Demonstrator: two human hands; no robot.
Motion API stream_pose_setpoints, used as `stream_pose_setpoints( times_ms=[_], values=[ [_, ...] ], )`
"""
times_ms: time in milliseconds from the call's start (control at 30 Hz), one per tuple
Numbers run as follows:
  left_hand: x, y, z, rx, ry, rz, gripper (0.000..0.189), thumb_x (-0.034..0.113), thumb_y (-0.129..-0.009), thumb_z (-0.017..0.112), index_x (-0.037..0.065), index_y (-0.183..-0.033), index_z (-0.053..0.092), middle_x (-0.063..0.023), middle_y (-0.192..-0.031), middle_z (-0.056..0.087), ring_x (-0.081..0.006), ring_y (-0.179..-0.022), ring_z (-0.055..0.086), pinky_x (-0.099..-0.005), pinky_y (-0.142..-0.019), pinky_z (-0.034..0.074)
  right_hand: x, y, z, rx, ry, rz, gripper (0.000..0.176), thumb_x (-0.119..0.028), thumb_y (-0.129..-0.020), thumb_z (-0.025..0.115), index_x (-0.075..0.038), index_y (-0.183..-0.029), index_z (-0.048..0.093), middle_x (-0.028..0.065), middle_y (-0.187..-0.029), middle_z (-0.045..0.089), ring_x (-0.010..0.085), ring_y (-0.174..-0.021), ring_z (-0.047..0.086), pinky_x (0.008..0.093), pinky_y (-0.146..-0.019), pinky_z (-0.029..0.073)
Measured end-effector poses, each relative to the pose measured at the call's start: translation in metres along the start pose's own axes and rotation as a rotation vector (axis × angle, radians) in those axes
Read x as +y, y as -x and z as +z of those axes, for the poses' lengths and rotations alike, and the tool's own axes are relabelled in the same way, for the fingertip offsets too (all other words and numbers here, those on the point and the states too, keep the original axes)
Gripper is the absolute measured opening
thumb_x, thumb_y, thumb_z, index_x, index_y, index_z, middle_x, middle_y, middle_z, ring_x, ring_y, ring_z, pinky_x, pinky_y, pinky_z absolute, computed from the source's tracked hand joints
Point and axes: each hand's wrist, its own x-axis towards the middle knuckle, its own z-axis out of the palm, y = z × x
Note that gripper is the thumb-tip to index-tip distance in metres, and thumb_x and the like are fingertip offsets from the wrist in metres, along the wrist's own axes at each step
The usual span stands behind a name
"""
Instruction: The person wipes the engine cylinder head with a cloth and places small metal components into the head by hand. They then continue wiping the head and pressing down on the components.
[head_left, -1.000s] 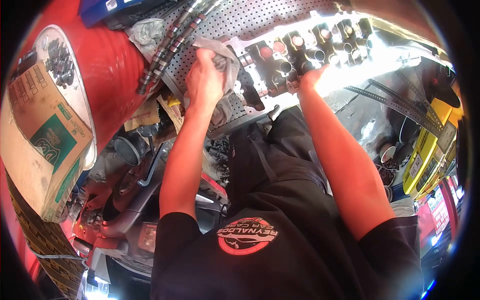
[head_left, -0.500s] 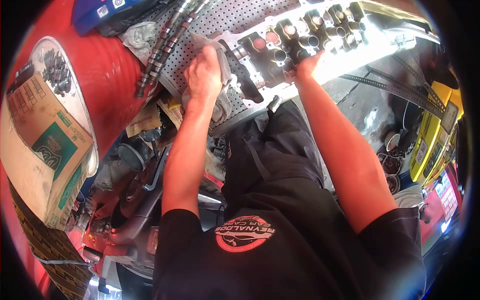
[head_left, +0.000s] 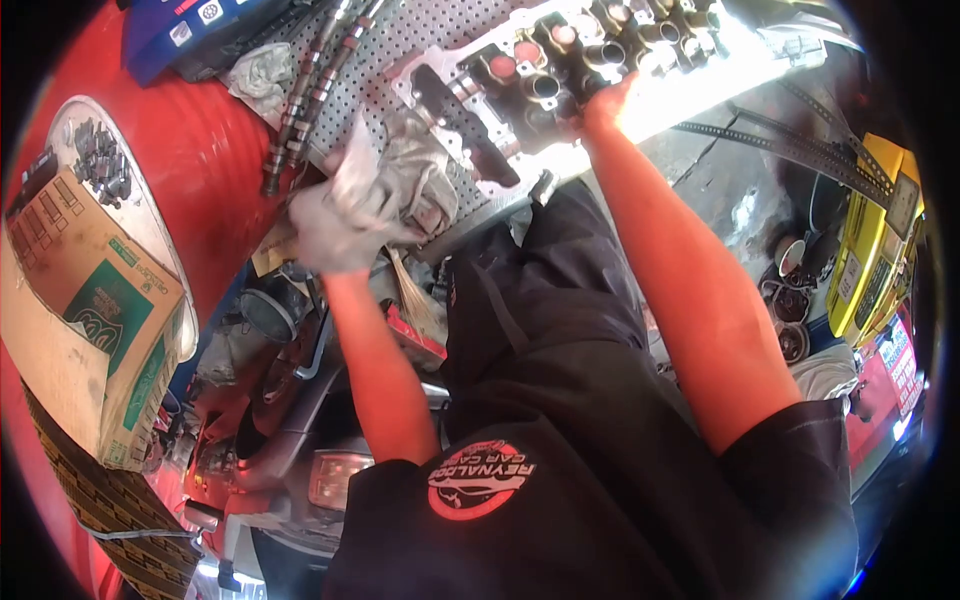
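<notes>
A metal cylinder head [head_left: 470,100] lies tilted across the perforated metal surface [head_left: 415,42]. My right hand [head_left: 606,106] grips its near side beside the round bores, with the fingertips hidden. My left hand [head_left: 345,222] is left of the head, pale and smeared by motion; its fingers cannot be made out, nor whether it holds cloth. Touching or just beside that hand is a crumpled grey rag [head_left: 415,180]. Two camshafts [head_left: 300,120] lie side by side further left.
A red drum [head_left: 190,150] stands at left, with small dark parts [head_left: 100,160] on its pale top and an opened cardboard box [head_left: 90,300] beside it. Another crumpled cloth [head_left: 262,80] lies near the camshafts. A yellow object [head_left: 868,240] and perforated metal strips [head_left: 790,150] are at right.
My left hand has moved left and down, away from the cylinder head, uncovering the rag beside it. My right hand stays on the head. The view has shifted slightly.
</notes>
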Motion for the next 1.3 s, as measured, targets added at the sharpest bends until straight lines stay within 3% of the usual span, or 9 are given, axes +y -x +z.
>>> stream_pose_setpoints(
  times_ms=[133, 200, 367, 467, 567, 667, 967, 1033, 1300],
  values=[
    [-0.050, -0.036, 0.039, 0.109, -0.307, 0.243, 0.017, 0.006, -0.093, 0.055, -0.002, -0.106, 0.064, -0.0084, -0.100, 0.068, -0.0177, -0.087, 0.066, -0.0298, -0.080, 0.053, -0.013, 0.021, 0.000, -0.060, -0.061, 0.106, 0.097, -0.084, -0.082, 0.022, -0.011, -0.146, 0.028, 0.0230, -0.110, 0.049, 0.0363, -0.074, 0.051, 0.0496, -0.051, 0.045],
    [-0.061, -0.046, 0.058, 0.099, -0.531, 0.308, 0.010, 0.007, -0.089, 0.064, -0.002, -0.093, 0.063, -0.0054, -0.090, 0.066, -0.0126, -0.079, 0.062, -0.0278, -0.073, 0.051, -0.022, 0.035, -0.005, -0.059, -0.059, 0.029, 0.094, -0.082, -0.084, 0.022, -0.012, -0.146, 0.029, 0.0219, -0.109, 0.051, 0.0354, -0.074, 0.052, 0.0483, -0.052, 0.045],
    [-0.079, -0.065, 0.075, 0.329, -1.075, 0.668, 0.024, 0.016, -0.077, 0.075, -0.002, -0.089, 0.062, -0.0160, -0.089, 0.068, -0.0282, -0.078, 0.066, -0.0386, -0.072, 0.051, 0.000, 0.014, -0.003, 0.011, 0.088, -0.101, 0.086, -0.077, -0.088, 0.023, -0.013, -0.144, 0.034, 0.0187, -0.107, 0.056, 0.0297, -0.077, 0.055, 0.0421, -0.052, 0.046],
    [-0.063, -0.053, 0.103, 0.405, -1.434, 0.690, 0.025, 0.019, -0.076, 0.073, -0.001, -0.087, 0.062, -0.0198, -0.092, 0.067, -0.0366, -0.080, 0.065, -0.0443, -0.074, 0.051, 0.021, -0.005, -0.001, 0.048, 0.205, -0.144, 0.085, -0.076, -0.089, 0.024, -0.012, -0.142, 0.037, 0.0174, -0.110, 0.057, 0.0279, -0.079, 0.056, 0.0403, -0.053, 0.046],
    [-0.053, -0.051, 0.121, 0.482, -1.724, 0.548, 0.023, 0.020, -0.080, 0.065, -0.001, -0.088, 0.060, -0.0203, -0.093, 0.067, -0.0384, -0.084, 0.066, -0.0461, -0.076, 0.051, 0.008, 0.011, -0.002, 0.037, 0.137, -0.095, 0.086, -0.077, -0.088, 0.024, -0.011, -0.141, 0.037, 0.0172, -0.110, 0.057, 0.0276, -0.076, 0.057, 0.0389, -0.050, 0.045],
    [-0.042, -0.051, 0.129, 0.440, -1.847, 0.399, 0.023, 0.017, -0.081, 0.060, -0.003, -0.093, 0.059, -0.0222, -0.094, 0.067, -0.0394, -0.087, 0.066, -0.0477, -0.077, 0.052, -0.025, 0.052, -0.001, -0.028, -0.101, -0.006, 0.087, -0.080, -0.086, 0.023, -0.013, -0.141, 0.038, 0.0170, -0.111, 0.056, 0.0272, -0.073, 0.057, 0.0372, -0.045, 0.043],
    [-0.041, -0.044, 0.135, 0.447, -1.838, 0.388, 0.023, 0.015, -0.081, 0.057, -0.005, -0.094, 0.058, -0.0229, -0.088, 0.068, -0.0405, -0.083, 0.067, -0.0489, -0.076, 0.052, -0.026, 0.051, -0.008, -0.077, -0.038, 0.064, 0.083, -0.078, -0.087, 0.025, -0.016, -0.140, 0.037, 0.0160, -0.102, 0.055, 0.0242, -0.065, 0.055, 0.0349, -0.041, 0.041],
    [-0.042, -0.046, 0.135, 0.466, -1.832, 0.401, 0.023, 0.015, -0.081, 0.058, -0.004, -0.093, 0.058, -0.0230, -0.087, 0.068, -0.0405, -0.082, 0.067, -0.0489, -0.075, 0.052, -0.027, 0.047, -0.008, -0.124, -0.082, 0.089, 0.083, -0.078, -0.087, 0.025, -0.017, -0.142, 0.035, 0.0165, -0.107, 0.055, 0.0249, -0.069, 0.056, 0.0360, -0.043, 0.043],
    [-0.045, -0.047, 0.143, 0.548, -1.852, 0.372, 0.021, 0.015, -0.081, 0.057, -0.004, -0.088, 0.060, -0.0239, -0.083, 0.068, -0.0398, -0.081, 0.069, -0.0479, -0.074, 0.053, 0.028, -0.007, 0.000, -0.004, 0.138, -0.142, 0.088, -0.079, -0.087, 0.024, -0.016, -0.148, 0.029, 0.0194, -0.122, 0.052, 0.0330, -0.080, 0.058, 0.0423, -0.050, 0.047]
  ],
)
